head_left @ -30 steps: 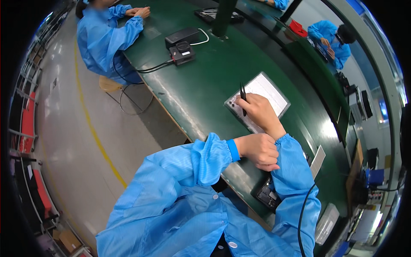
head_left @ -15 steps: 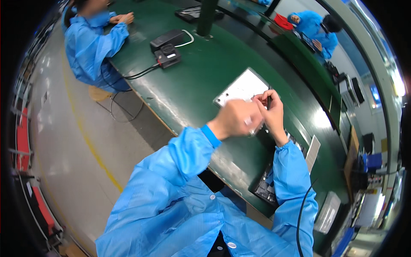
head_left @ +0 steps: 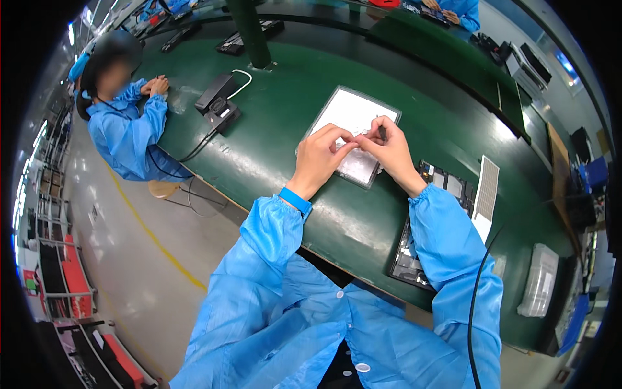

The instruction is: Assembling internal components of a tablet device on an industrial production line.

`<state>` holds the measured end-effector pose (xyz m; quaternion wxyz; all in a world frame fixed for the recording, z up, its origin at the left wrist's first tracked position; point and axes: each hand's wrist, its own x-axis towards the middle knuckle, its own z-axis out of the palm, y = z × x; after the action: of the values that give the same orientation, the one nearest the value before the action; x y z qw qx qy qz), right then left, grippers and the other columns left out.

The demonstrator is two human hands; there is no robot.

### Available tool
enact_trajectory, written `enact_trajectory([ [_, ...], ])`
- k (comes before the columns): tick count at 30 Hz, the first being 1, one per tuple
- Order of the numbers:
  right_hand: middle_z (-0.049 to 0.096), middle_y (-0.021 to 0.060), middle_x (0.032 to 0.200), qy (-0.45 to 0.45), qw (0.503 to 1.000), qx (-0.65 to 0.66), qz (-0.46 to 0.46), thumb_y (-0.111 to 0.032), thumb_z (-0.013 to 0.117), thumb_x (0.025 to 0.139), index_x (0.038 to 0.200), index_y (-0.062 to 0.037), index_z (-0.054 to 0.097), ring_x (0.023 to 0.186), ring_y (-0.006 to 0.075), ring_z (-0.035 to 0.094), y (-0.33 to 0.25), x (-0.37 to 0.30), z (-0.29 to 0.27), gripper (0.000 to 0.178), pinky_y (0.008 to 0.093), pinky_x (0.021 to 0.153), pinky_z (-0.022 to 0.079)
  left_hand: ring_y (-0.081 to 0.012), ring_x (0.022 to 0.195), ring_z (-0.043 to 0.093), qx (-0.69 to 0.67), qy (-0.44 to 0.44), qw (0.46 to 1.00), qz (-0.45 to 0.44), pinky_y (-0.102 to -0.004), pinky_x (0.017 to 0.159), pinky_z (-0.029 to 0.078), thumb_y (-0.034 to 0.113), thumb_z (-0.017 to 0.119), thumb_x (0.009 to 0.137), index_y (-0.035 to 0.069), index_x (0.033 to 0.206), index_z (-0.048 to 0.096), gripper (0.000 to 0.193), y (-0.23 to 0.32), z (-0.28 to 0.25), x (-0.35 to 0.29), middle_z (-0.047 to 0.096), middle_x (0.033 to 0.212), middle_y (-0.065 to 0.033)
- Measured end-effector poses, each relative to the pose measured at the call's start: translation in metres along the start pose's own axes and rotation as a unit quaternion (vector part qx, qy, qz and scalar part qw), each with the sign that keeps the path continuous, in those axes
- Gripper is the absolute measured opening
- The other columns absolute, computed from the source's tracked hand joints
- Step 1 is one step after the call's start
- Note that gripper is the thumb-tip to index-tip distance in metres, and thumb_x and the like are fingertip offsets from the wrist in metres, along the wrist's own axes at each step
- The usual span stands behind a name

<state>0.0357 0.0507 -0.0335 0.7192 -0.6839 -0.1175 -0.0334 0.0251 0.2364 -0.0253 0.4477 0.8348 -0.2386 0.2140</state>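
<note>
My left hand (head_left: 322, 159) and my right hand (head_left: 391, 150) meet fingertip to fingertip over a white sheet in a clear-edged tray (head_left: 353, 107) on the green table. The fingers of both are closed in a pinch. Whatever sits between the fingertips is too small to make out. A dark slim tool (head_left: 382, 133) lies within my right hand's curled fingers; its kind does not show. Below my right forearm lies an opened laptop base (head_left: 409, 262) with bare inner parts, partly hidden by the sleeve.
Right of my arm lies a pale keyboard-like panel (head_left: 487, 188); farther right is a clear plastic package (head_left: 539, 280). A black adapter box with cables (head_left: 221, 114) and a green post (head_left: 249, 35) stand farther off. A co-worker in blue (head_left: 123, 139) sits at the left.
My left hand, blurred and overlapping the right before, now sits beside it with fingertips meeting. The whole view has shifted, showing more of the laptop base and the table.
</note>
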Motion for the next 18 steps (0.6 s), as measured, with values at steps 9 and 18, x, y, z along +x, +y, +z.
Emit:
enact_trajectory([
  [9,0.065,0.0060,0.086,0.005,0.999,0.038,0.031,-0.005,0.075,0.085,0.094,-0.0052,0.046,0.081,0.0103,0.067,0.0039,-0.0020,0.0005,0.030,0.0228,0.068,0.055,-0.0153,0.055,0.058,0.033,-0.002,0.998,0.058,-0.0285,0.053,0.048,0.011,0.080,0.079,0.011,0.087,0.071,0.012,0.0000,0.0020,-0.0022,0.068,0.084,0.0009],
  [18,0.066,0.0062,0.082,-0.021,0.999,0.027,0.026,-0.004,0.072,0.086,0.097,-0.0053,0.047,0.074,0.0091,0.065,0.0055,-0.0022,-0.0003,0.028,0.0237,0.065,0.053,-0.0166,0.059,0.062,0.059,-0.010,0.995,0.078,-0.0288,0.053,0.050,0.010,0.079,0.081,0.010,0.088,0.072,0.010,0.0029,0.0023,-0.0034,0.069,0.088,0.0002],
])
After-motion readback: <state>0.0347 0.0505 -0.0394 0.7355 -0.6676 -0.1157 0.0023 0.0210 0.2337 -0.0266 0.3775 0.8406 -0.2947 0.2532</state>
